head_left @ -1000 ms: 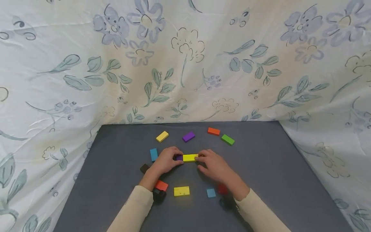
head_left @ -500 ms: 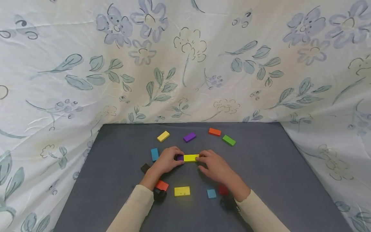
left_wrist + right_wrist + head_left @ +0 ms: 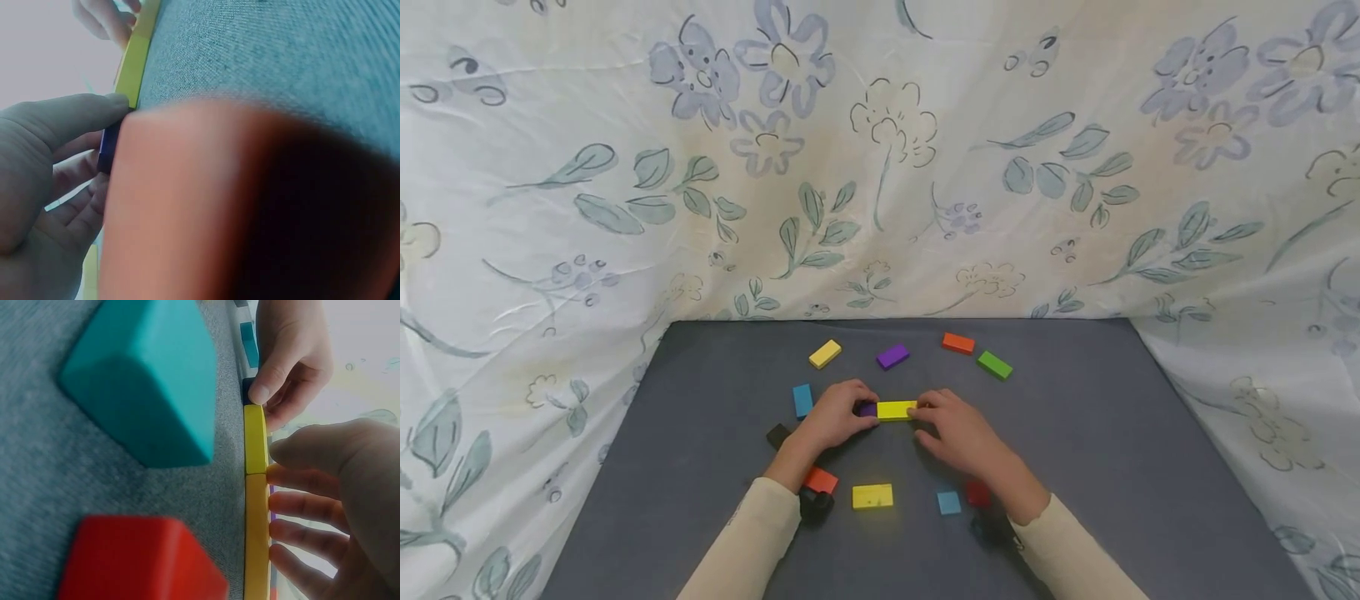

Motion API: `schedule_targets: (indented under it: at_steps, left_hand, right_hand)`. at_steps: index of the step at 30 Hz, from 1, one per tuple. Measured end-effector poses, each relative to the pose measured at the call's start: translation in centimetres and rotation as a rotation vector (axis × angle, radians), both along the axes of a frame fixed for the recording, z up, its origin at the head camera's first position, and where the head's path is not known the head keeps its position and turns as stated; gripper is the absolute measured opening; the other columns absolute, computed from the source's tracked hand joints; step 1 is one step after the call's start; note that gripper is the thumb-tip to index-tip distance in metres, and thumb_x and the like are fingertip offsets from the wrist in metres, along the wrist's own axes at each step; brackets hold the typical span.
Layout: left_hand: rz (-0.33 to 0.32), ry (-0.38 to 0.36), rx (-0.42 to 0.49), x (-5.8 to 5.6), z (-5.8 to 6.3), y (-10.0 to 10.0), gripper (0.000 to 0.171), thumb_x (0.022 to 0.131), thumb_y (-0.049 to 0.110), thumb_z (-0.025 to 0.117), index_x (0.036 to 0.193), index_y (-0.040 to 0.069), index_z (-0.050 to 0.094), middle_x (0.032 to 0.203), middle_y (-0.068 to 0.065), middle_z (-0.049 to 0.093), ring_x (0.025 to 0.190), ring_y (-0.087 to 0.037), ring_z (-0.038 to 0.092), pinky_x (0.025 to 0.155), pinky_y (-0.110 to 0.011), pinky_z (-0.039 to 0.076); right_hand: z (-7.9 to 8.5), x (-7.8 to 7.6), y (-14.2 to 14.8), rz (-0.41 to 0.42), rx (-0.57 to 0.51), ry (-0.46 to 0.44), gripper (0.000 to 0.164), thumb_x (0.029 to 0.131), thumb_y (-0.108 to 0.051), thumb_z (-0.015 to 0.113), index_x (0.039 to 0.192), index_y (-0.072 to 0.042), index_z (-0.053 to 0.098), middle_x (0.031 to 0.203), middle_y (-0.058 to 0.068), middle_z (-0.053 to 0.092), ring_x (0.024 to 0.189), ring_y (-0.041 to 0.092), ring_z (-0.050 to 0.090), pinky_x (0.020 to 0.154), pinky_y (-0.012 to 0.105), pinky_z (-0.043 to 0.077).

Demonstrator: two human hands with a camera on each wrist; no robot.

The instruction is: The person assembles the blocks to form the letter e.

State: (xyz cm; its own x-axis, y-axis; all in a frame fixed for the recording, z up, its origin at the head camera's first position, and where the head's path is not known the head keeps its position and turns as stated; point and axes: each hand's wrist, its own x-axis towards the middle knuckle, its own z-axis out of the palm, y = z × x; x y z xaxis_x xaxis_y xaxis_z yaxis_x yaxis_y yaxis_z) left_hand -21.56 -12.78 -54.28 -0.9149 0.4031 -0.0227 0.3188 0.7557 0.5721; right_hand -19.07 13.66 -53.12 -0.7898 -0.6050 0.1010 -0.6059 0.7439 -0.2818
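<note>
My left hand [image 3: 838, 414] pinches a dark purple block [image 3: 868, 410], thumb on the near side and fingers on the far side. Against that block's right end lies a bright yellow block [image 3: 895, 410] on the grey tabletop. The right wrist view shows an orange-yellow block [image 3: 256, 537] continuing the row, end to end with the yellow one; in the head view my right hand [image 3: 958, 429] mostly covers it. The right fingers lie fairly straight and spread along the row's far side, and the thumb hovers near the yellow block. Whether every fingertip touches is unclear.
Behind the row lie a pale yellow block [image 3: 825, 354], a purple block [image 3: 892, 357], an orange block [image 3: 958, 343] and a green block [image 3: 995, 365]. Blue [image 3: 802, 402] and black blocks [image 3: 778, 436] lie left. Nearer are red-orange [image 3: 821, 479], yellow [image 3: 872, 496], light blue [image 3: 949, 502] and red blocks [image 3: 977, 492].
The head view has shifted slightly. Both hands and the blocks stay in the same places relative to one another.
</note>
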Motion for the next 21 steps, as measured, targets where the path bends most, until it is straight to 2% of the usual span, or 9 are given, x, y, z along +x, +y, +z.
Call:
schedule_targets:
  at_steps: [21]
  left_hand:
    - [0.01,0.007,-0.015,-0.38,-0.18,0.16,0.037,0.096,0.027,0.087,0.127,0.009,0.079,0.115,-0.002,0.069,0.102,-0.019,0.062,0.099,-0.042,0.057]
  right_hand:
    - [-0.31,-0.51,-0.02,0.003,-0.002,0.01,0.037,0.099,-0.026,0.083,0.134,-0.016,0.079,0.132,0.002,0.067,0.118,0.022,0.059,0.101,0.044,0.056]
